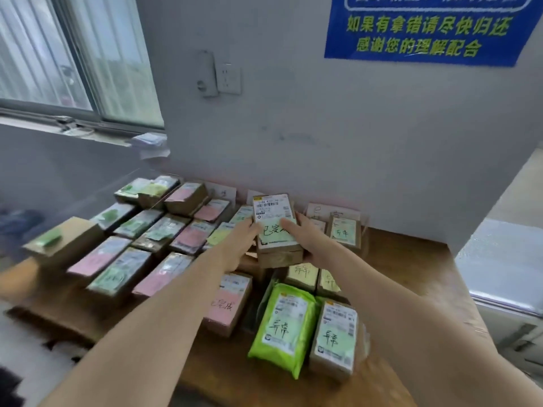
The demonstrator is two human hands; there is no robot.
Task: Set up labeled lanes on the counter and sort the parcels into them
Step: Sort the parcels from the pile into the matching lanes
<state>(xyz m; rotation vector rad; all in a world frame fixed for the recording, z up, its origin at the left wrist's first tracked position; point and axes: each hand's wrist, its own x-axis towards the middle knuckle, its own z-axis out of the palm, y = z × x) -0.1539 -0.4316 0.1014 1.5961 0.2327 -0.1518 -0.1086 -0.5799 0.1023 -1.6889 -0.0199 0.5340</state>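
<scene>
Nearest you: one lime-green plastic mailer point(282, 324), one green-noted brown box point(335, 339) just right of it, on wooden counter point(411, 259) | your left hand point(244, 245) and right hand point(311, 242) both clasp one brown cardboard parcel point(276, 230), thumbs curled on top, raised over far-middle rows.

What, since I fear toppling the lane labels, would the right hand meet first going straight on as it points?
Likely the white label card leaning on the wall, with the held parcel reaching it before the right hand; depth is unclear.
</scene>
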